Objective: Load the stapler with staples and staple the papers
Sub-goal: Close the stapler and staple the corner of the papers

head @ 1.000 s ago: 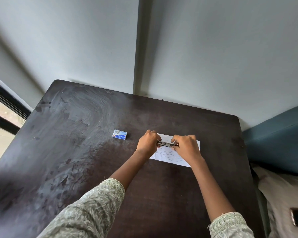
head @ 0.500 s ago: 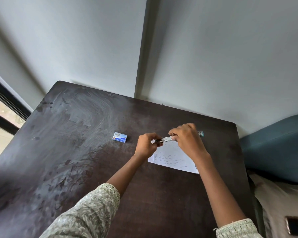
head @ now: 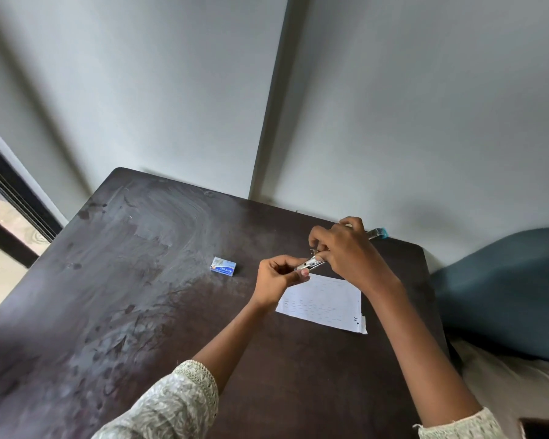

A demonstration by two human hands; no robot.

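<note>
Metal stapler (head: 311, 263) pinched between left hand (head: 278, 277) and right hand (head: 346, 251) above papers (head: 324, 302).

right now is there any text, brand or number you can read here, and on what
Nothing can be read for certain.
Small blue box: it carries a white printed label, too small and blurred to read.
Papers: rows of short dark printed marks, too small to read.
Stapler, held in both hands: no marking shows.
</note>
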